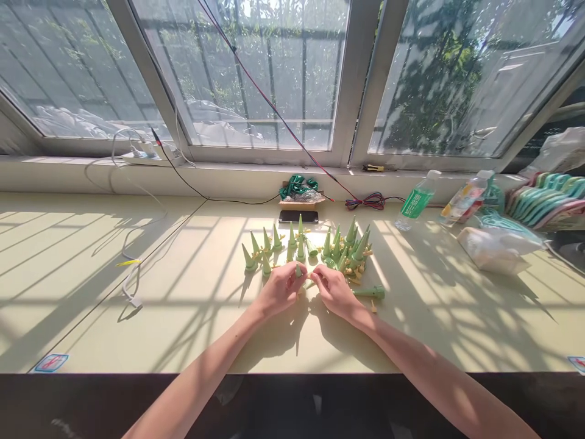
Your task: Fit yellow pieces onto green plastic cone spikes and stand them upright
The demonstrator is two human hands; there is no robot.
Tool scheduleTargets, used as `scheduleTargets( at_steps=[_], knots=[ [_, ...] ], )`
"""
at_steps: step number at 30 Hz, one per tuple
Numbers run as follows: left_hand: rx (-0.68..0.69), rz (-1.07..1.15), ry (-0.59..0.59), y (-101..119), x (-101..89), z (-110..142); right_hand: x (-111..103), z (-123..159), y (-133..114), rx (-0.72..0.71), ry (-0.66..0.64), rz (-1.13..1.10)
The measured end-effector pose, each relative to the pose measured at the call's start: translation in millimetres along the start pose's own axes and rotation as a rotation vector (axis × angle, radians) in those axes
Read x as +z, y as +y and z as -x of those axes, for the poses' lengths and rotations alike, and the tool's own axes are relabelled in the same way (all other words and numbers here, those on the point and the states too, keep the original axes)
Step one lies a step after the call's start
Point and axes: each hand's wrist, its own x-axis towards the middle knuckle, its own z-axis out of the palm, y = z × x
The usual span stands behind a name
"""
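My left hand (284,285) is closed around a small green cone (298,269), whose tip shows between the fingers. Close beside it, my right hand (333,289) is pinched at the fingertips on a small pale yellow piece (311,276), mostly hidden by the fingers. Behind the hands several green cones (267,239) stand upright on the table, many with small yellow pieces at their bases. To the right, more green cones (351,244) crowd together, some tilted, with loose yellow pieces (356,277) among them. A green tube-like part (372,292) lies beside my right wrist.
A dark phone (298,216) lies behind the cones, before a small box (300,198) of green material. Bottles (417,201) and a plastic bag (493,249) stand at the right. A white cable (132,286) lies left on the table (192,329); coiled wires (368,201) lie near the window.
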Motion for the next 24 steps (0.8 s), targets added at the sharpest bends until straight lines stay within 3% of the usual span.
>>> scheduleTargets(
  at_steps=[8,15,19,24],
  knots=[
    [0.019,-0.087,0.018,0,-2.5,-2,5,-2,5,0.005,0.045,-0.052],
    [-0.124,-0.148,0.088,7,-12.2,-6,-2,-5,1,-0.058,0.172,0.062],
    [-0.202,-0.164,0.104,5,-13.3,-1,-5,-5,2,-0.082,0.125,0.176],
    [-0.215,-0.159,0.143,7,-12.6,1,-7,-3,-2,-0.036,-0.043,0.382]
  ],
)
